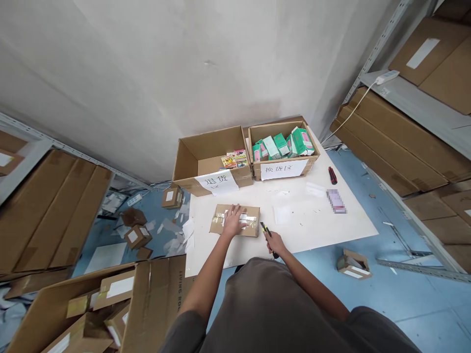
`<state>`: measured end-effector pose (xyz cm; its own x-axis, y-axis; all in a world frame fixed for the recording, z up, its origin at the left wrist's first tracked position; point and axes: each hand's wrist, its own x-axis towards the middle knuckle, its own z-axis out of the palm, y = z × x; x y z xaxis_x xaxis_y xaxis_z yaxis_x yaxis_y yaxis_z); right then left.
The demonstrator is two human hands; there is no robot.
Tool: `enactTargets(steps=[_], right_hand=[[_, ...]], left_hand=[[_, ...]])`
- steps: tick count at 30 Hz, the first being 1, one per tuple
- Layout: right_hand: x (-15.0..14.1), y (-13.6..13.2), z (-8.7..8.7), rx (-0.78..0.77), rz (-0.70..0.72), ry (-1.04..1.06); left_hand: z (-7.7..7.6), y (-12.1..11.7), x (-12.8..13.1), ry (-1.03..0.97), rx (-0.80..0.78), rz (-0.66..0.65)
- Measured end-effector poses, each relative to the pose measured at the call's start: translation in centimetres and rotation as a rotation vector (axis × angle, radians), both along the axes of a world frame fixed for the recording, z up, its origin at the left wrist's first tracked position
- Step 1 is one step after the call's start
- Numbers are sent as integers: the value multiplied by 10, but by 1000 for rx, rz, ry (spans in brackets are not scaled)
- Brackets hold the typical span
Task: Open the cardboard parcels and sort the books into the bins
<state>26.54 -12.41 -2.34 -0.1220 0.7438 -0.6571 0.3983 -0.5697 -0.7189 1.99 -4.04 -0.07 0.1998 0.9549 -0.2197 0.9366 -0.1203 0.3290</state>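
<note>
A small taped cardboard box [252, 226] lies flat near the front of the white table [294, 240]. My left hand [233, 220] rests on its top, fingers spread across the tape and a white label. In my right hand [275, 243] is a yellow and black box cutter [265, 228], its tip pointing up and left, just right of the box's edge. Whether the tip touches the box I cannot tell.
At the table's back stand an open carton [187, 162] with small colourful packs and another [253, 171] with green and white boxes. A red cutter [332, 175] lies at right. A large carton of parcels [154, 294] stands front left; shelves flank both sides.
</note>
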Motion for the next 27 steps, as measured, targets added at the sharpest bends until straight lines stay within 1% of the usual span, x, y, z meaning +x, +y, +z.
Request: enactTargets(steps=[3, 5, 8, 10, 13, 17, 20, 22, 24, 25, 27], right_hand=[[6, 4, 4, 25, 51, -73], [9, 6, 8, 71, 117, -178], [8, 8, 15, 201, 249, -353], [6, 11, 20, 293, 341, -424], [2, 15, 26, 392, 412, -503], [-7, 21, 27, 419, 439, -595], [-19, 23, 24, 412, 458, -651], [-20, 25, 22, 423, 484, -686], [-6, 29, 21, 410, 460, -748], [8, 31, 21, 382, 413, -790], [44, 36, 20, 306, 278, -861]], left_hand=[[-8, 15, 2, 98, -69, -24], [-14, 21, 2, 121, -90, -45], [-17, 24, -1, 128, -48, -60], [-17, 24, -3, 131, -19, -77], [-16, 22, -5, 137, 16, -95], [-19, 17, -4, 124, 61, -83], [-22, 10, -2, 113, 103, -68], [-25, 5, 0, 113, 128, -52], [-27, 1, 1, 113, 144, -23], [-27, 0, 2, 111, 149, -10], [-28, -1, 3, 103, 156, 8]])
